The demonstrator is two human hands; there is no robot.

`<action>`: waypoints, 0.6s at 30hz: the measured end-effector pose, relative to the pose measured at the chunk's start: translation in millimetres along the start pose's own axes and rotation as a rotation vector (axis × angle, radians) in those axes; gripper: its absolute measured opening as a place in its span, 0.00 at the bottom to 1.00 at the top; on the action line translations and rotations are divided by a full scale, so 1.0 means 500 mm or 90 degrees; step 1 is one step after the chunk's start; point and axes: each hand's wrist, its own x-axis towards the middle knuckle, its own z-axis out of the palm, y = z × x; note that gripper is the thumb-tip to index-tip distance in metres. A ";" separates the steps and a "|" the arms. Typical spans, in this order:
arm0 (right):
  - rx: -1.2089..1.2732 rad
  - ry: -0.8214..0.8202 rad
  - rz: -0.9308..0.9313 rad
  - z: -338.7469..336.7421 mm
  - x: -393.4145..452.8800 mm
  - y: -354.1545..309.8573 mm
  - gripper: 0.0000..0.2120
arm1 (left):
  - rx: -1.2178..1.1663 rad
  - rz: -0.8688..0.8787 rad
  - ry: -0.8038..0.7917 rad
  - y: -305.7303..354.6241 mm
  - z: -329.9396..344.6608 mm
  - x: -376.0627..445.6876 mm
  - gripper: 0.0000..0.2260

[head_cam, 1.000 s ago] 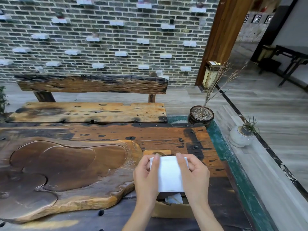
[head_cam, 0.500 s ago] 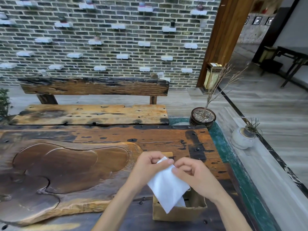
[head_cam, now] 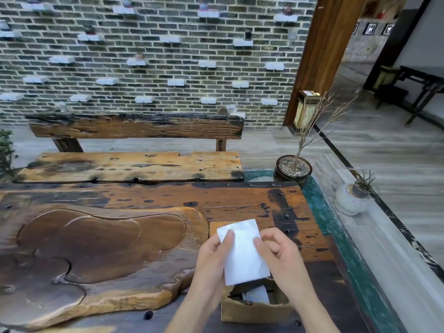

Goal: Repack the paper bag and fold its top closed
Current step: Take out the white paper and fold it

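Both hands grip a white folded sheet [head_cam: 242, 252] above the open paper bag [head_cam: 254, 308]; the left hand [head_cam: 213, 258] pinches its left edge, the right hand [head_cam: 278, 255] its right edge; the bag stands on the wooden counter [head_cam: 228, 200], white paper visible inside it

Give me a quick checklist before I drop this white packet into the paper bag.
1. Left hand grips white packet: ok.
2. Right hand grips its other edge: ok.
3. Paper bag top open: ok.
4. Packet directly above opening: ok, lower edge just over it.
5. Room left inside, beside the white item already there: cannot tell.
6. Bag standing steady on table: cannot tell.
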 end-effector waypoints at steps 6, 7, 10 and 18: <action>0.153 0.005 0.096 0.024 0.006 0.003 0.14 | 0.125 0.084 0.092 -0.014 0.016 0.005 0.05; 0.137 0.020 0.101 0.030 0.010 0.003 0.13 | 0.133 0.086 0.101 -0.014 0.018 0.007 0.04; 0.099 0.067 0.056 0.042 0.016 0.001 0.12 | 0.128 0.104 0.142 -0.018 0.019 0.014 0.07; 0.059 0.097 0.014 0.045 0.023 0.000 0.12 | 0.101 0.168 0.194 -0.023 0.019 0.023 0.15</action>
